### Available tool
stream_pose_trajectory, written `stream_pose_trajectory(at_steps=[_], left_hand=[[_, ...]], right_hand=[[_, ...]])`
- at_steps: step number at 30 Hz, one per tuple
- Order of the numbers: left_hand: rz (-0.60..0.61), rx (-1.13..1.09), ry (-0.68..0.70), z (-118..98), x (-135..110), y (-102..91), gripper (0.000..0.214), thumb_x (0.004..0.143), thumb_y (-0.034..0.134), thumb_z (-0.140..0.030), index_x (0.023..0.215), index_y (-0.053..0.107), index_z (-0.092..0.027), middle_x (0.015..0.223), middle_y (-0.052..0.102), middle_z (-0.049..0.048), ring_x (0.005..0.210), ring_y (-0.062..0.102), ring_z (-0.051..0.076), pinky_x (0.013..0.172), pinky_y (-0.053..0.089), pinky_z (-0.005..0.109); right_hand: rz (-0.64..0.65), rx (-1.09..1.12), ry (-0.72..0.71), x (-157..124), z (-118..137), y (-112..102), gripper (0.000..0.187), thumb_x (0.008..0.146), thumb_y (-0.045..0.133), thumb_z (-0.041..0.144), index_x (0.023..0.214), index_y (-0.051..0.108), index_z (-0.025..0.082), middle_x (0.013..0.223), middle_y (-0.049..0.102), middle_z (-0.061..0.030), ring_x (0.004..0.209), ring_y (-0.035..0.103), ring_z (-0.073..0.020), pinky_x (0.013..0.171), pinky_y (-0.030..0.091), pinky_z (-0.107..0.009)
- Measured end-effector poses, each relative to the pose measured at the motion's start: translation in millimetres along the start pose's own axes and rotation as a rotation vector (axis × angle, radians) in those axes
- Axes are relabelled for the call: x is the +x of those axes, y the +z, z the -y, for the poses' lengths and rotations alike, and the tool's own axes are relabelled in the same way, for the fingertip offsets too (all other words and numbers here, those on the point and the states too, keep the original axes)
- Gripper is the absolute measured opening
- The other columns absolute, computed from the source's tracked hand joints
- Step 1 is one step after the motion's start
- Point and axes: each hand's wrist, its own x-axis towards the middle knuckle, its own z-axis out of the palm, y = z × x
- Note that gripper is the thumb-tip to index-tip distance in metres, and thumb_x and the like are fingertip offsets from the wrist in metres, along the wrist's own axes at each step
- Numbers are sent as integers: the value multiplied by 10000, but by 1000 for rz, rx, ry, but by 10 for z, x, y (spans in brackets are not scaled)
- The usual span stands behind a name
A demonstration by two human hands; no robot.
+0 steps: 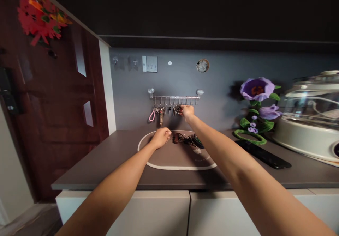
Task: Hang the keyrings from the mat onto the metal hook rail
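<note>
My right hand (187,112) is raised to the clear hook rail (174,97) on the grey wall. Its fingers are closed around a small dark bunch of keys (180,111) just below the hooks; whether the ring is on a hook I cannot tell. Other keys (174,109), a pink strap (152,115) and a brown key fob (161,116) hang to the left. Low over the oval brown mat (159,162), my left hand (161,137) has its fingers curled together; what they pinch is too small to make out. Beside it lies a heap of dark keys and fobs (186,139).
Purple plush flowers (256,89) and a black phone (263,154) are on the counter at right, next to a cream appliance with a clear cover (304,133). A dark cabinet (185,10) overhangs the counter. A reddish-brown door (53,105) stands at left.
</note>
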Motion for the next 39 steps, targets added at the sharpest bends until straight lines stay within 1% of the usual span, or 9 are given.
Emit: stream_pose_trajectory(at_steps=[4, 8, 11, 14, 17, 22, 31, 35, 39], left_hand=[[-7, -2, 2, -1, -2, -1, 165, 783, 408, -238, 688, 506, -145, 571, 548, -12, 435, 472, 65, 451, 385, 181], [5, -18, -13, -23, -9, -2, 157, 783, 406, -227, 694, 504, -142, 574, 541, -11, 439, 469, 64, 451, 390, 179], [10, -15, 3, -18, -8, -2, 162, 782, 409, -235, 691, 506, -142, 578, 540, -9, 442, 469, 65, 456, 392, 183], [5, -3, 22, 3, -3, 0, 165, 780, 414, -245, 700, 516, -142, 581, 547, -6, 455, 479, 69, 462, 392, 184], [8, -3, 26, 8, -4, -3, 161, 780, 419, -252, 729, 524, -142, 587, 550, -5, 468, 487, 72, 460, 393, 180], [7, 21, 29, -24, -17, -20, 154, 780, 422, -241, 717, 520, -140, 586, 545, -5, 465, 483, 68, 464, 391, 178], [25, 28, 62, -21, -26, -32, 146, 769, 441, -252, 749, 532, -139, 595, 537, -10, 471, 491, 71, 474, 396, 185], [26, 30, 87, -22, -29, -28, 136, 755, 452, -244, 741, 539, -140, 571, 523, -20, 480, 494, 79, 488, 399, 193], [15, 75, 102, -44, -41, -25, 131, 750, 455, -229, 748, 552, -141, 589, 540, -15, 505, 500, 85, 517, 400, 201]], right_hand=[[3, -41, -13, 42, -65, -13, 67, 720, 482, 148, 669, 525, 151, 586, 556, -18, 518, 512, -88, 470, 436, -199], [-30, -137, -96, 150, -165, -31, 72, 694, 516, 200, 652, 537, 145, 526, 524, 8, 499, 490, -85, 494, 427, -203], [7, -180, -148, 178, -200, -52, 97, 684, 530, 234, 644, 540, 146, 510, 507, 19, 494, 473, -79, 497, 410, -194], [67, -172, -117, 127, -179, -79, 83, 686, 529, 209, 630, 532, 148, 514, 503, 19, 481, 454, -74, 498, 397, -198], [106, -145, -64, 25, -121, -117, 69, 690, 504, 134, 625, 522, 150, 527, 502, 17, 467, 441, -65, 496, 389, -199], [174, -77, -6, -139, -29, -187, 120, 702, 467, 57, 652, 525, 149, 541, 489, 17, 472, 443, -51, 498, 383, -180], [173, -99, 30, -303, -21, -308, 125, 700, 489, 39, 741, 554, 137, 619, 556, -12, 518, 483, -58, 522, 422, -179], [167, -113, 45, -355, -48, -361, 138, 713, 497, 51, 804, 565, 128, 743, 604, -34, 562, 515, -54, 561, 438, -180], [165, -132, 40, -440, -74, -409, 164, 720, 515, 71, 865, 566, 128, 874, 630, -63, 660, 560, -68, 637, 455, -195]])
